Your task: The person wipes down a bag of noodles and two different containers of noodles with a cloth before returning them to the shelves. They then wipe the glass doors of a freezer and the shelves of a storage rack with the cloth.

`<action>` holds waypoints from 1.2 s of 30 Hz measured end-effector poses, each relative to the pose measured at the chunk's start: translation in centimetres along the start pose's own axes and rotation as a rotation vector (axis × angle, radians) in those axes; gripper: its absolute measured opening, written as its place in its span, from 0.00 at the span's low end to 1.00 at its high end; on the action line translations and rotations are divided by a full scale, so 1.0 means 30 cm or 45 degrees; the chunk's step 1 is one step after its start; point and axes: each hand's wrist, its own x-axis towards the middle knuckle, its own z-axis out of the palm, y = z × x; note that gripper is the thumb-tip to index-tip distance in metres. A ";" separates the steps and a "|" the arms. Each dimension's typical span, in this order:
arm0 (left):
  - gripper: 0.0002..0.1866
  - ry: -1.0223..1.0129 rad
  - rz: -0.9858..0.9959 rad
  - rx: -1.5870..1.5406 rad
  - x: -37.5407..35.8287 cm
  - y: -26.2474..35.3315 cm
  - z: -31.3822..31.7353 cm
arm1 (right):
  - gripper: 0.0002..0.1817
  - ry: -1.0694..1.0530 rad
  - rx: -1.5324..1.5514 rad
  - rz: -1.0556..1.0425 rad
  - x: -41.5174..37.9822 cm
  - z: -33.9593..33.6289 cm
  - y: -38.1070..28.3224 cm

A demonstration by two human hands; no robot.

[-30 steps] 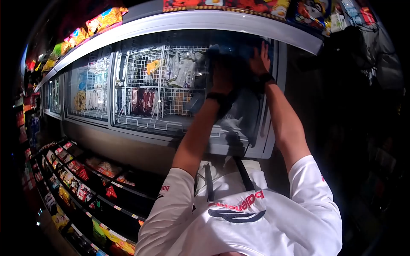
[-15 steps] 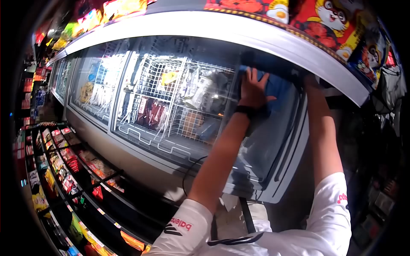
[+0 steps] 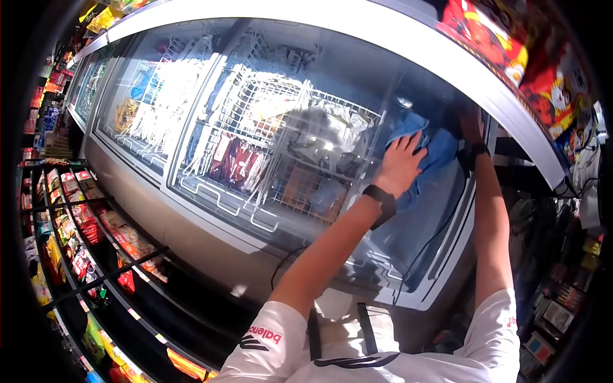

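My left hand (image 3: pixel 401 165) lies on a blue cloth (image 3: pixel 435 152), its fingers bent over the bunched fabric and pressing it to the glass lid (image 3: pixel 408 236) of a chest freezer. A dark watch sits on that wrist. At the freezer's right end, my right hand (image 3: pixel 471 124) is in deep shadow beside the frame; its fingers cannot be made out. Through the glass, white wire baskets (image 3: pixel 290 86) show, with dark red packets (image 3: pixel 233 159) and pale bags in them.
A white ledge (image 3: pixel 287 9) runs above the freezer, with red snack bags (image 3: pixel 488 38) on it. Black shelving (image 3: pixel 121 268) full of colourful packets stands at lower left. A thin dark cable (image 3: pixel 424 246) crosses the lid. More goods (image 3: pixel 559 316) stand at lower right.
My left hand has come nearer to me, and the blue cloth under it is now more bunched. My right hand has also shifted slightly down. The view has tilted and moved.
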 end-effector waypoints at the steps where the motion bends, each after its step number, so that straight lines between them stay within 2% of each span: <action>1: 0.30 -0.031 -0.004 0.028 -0.002 -0.025 -0.018 | 0.34 0.082 -0.185 -0.132 0.024 0.085 0.084; 2: 0.30 -0.062 -0.009 0.058 0.002 -0.062 -0.039 | 0.36 0.165 -0.369 -0.264 0.050 0.155 0.152; 3: 0.31 -0.074 -0.063 0.088 0.004 -0.106 -0.065 | 0.36 0.134 -0.200 -0.021 0.010 0.060 0.024; 4: 0.29 -0.048 -0.113 0.096 0.007 -0.170 -0.075 | 0.37 0.070 -0.148 0.025 0.063 0.109 0.070; 6: 0.28 0.048 -0.252 0.152 0.010 -0.309 -0.111 | 0.38 0.405 -0.220 -0.279 0.186 0.228 0.095; 8: 0.27 0.001 -0.373 0.190 0.012 -0.462 -0.209 | 0.38 0.211 -0.039 -0.243 0.265 0.174 -0.144; 10: 0.28 0.047 -0.487 0.206 -0.010 -0.640 -0.282 | 0.37 0.072 -0.056 -0.272 0.318 0.090 -0.492; 13: 0.30 0.085 -0.625 0.281 -0.102 -0.910 -0.420 | 0.36 0.250 -0.167 -0.395 0.426 0.129 -0.904; 14: 0.28 0.235 -0.630 0.261 -0.141 -1.014 -0.423 | 0.37 0.321 -0.209 -0.424 0.457 0.145 -1.030; 15: 0.29 0.285 -0.629 0.270 -0.192 -1.091 -0.464 | 0.39 0.316 -0.331 -0.446 0.482 0.150 -1.155; 17: 0.29 0.374 -0.632 0.377 -0.289 -1.229 -0.530 | 0.42 0.305 -0.150 -0.384 0.474 0.147 -1.439; 19: 0.32 0.459 -0.656 0.551 -0.385 -1.342 -0.547 | 0.45 0.138 -0.055 -0.398 0.446 0.101 -1.727; 20: 0.32 0.426 -0.675 0.568 -0.424 -1.377 -0.571 | 0.45 0.196 -0.035 -0.464 0.453 0.131 -1.847; 21: 0.32 0.388 -0.693 0.584 -0.461 -1.401 -0.600 | 0.45 0.250 -0.016 -0.527 0.449 0.164 -1.954; 24: 0.32 0.269 -0.708 0.552 -0.553 -1.436 -0.658 | 0.46 0.141 0.001 -0.632 0.317 0.115 -2.256; 26: 0.33 0.178 -0.719 0.562 -0.600 -1.439 -0.684 | 0.45 0.062 0.019 -0.694 0.243 0.094 -2.394; 28: 0.33 0.231 -0.624 0.470 -0.679 -1.441 -0.691 | 0.42 0.036 -0.081 -0.826 0.160 0.082 -2.484; 30: 0.33 0.209 -0.550 0.446 -0.774 -1.435 -0.700 | 0.37 -0.257 0.198 -0.881 0.021 0.038 -2.549; 32: 0.30 0.216 -0.486 0.394 -0.895 -1.396 -0.724 | 0.33 0.096 -0.033 -1.142 -0.104 0.091 -2.601; 35: 0.27 0.145 -0.495 0.379 -1.108 -1.291 -0.768 | 0.32 0.126 0.010 -1.222 -0.361 0.056 -2.631; 36: 0.25 0.108 -0.518 0.353 -1.177 -1.242 -0.791 | 0.33 0.177 0.143 -1.286 -0.445 0.051 -2.617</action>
